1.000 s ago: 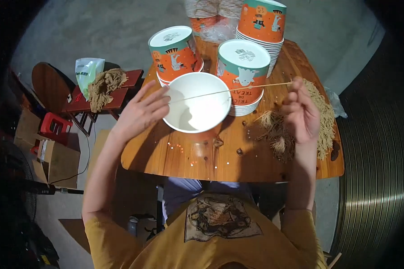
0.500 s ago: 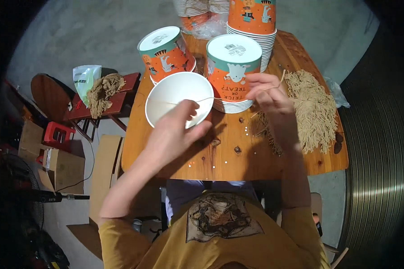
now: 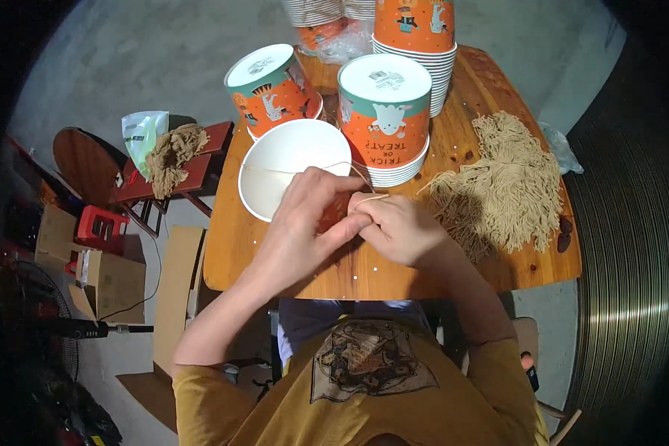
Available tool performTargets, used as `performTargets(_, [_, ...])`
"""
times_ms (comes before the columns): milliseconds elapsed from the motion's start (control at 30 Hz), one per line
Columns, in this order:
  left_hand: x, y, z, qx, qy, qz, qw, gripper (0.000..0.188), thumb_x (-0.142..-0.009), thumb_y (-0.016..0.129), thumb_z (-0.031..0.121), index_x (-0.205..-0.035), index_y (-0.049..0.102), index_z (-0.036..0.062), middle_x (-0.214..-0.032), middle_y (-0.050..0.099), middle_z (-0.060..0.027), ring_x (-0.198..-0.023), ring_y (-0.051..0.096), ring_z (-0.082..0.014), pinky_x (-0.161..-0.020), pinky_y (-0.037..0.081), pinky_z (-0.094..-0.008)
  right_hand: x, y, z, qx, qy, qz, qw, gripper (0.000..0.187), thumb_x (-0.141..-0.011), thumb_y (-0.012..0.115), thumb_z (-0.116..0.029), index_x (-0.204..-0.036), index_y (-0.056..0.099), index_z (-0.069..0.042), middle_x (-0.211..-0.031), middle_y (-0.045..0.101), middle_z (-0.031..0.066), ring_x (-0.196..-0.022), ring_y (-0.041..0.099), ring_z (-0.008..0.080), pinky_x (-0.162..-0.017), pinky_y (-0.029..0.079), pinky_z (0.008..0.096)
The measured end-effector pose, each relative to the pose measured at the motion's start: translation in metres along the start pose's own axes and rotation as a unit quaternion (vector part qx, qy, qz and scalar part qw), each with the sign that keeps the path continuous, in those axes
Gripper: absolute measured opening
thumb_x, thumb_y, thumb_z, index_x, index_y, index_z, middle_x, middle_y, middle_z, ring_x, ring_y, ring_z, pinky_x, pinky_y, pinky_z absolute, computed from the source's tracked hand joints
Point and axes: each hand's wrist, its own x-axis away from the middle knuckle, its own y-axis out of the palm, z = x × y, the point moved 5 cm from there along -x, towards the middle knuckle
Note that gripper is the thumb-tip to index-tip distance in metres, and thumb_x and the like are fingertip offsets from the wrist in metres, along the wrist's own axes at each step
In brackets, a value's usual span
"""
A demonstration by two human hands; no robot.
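Observation:
A paper bucket [image 3: 275, 149], white inside, lies tilted with its mouth toward me. A thin tan cord [image 3: 351, 165] runs across its mouth and over the right rim to my hands. My right hand [image 3: 401, 229] is closed on the cord, and a short end sticks out above the fingers. In front of the bucket, my left hand [image 3: 297, 227] has its index finger and thumb stretched apart. Its index fingertip is by the cord, and its thumb meets the right fingertips. The other left fingers are partly hidden.
Upside-down stacks of orange printed buckets [image 3: 385, 123] stand behind, with another stack [image 3: 271, 93] to their left and a taller one [image 3: 416, 37] farther back. A heap of tan cords [image 3: 509, 186] lies at right. Small white beads [image 3: 355, 277] dot the wooden table [image 3: 483, 82].
My right hand has come down and left with the cord, to beside my left hand. The left hand has moved slightly right, out of the bucket's mouth.

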Motion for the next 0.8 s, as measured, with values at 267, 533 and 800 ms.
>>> performTargets(267, [-0.002,0.011,-0.004,0.083,-0.030,0.061,0.994,0.012,-0.086,0.062,0.008,-0.092,0.057,-0.0001,-0.084,0.053,-0.0060,-0.079,0.054,-0.0161,-0.070,0.047,-0.0282,0.004,0.000,-0.005,0.087,-0.028,-0.005,0.996,0.015,-0.088,0.052,-0.016,-0.093,0.056,-0.003,-0.082,0.062,0.0173,-0.077,0.063,0.0369,-0.063,0.049,0.0443])
performTargets(533, [-0.002,0.018,-0.011,0.337,-0.204,0.065,0.917,0.006,-0.091,0.053,0.009,-0.092,0.051,0.0031,-0.083,0.051,0.0015,-0.076,0.048,-0.0046,-0.065,0.041,-0.0193,0.014,0.003,0.007,-0.221,0.120,0.114,0.961,0.017,-0.095,0.052,-0.016,-0.104,0.057,-0.002,-0.075,0.060,0.0102,-0.067,0.058,0.0166,-0.061,0.046,0.0309])
performTargets(800, [-0.002,0.007,-0.005,0.385,-0.179,0.046,0.904,0.028,-0.088,0.057,0.008,-0.114,0.052,0.0019,-0.089,0.049,0.0024,-0.079,0.047,-0.0052,-0.069,0.041,-0.0190,0.013,-0.010,-0.001,-0.139,0.026,0.155,0.978,0.013,-0.092,0.055,-0.008,-0.096,0.060,0.002,-0.079,0.058,0.0094,-0.067,0.055,0.0157,-0.060,0.044,0.0284])
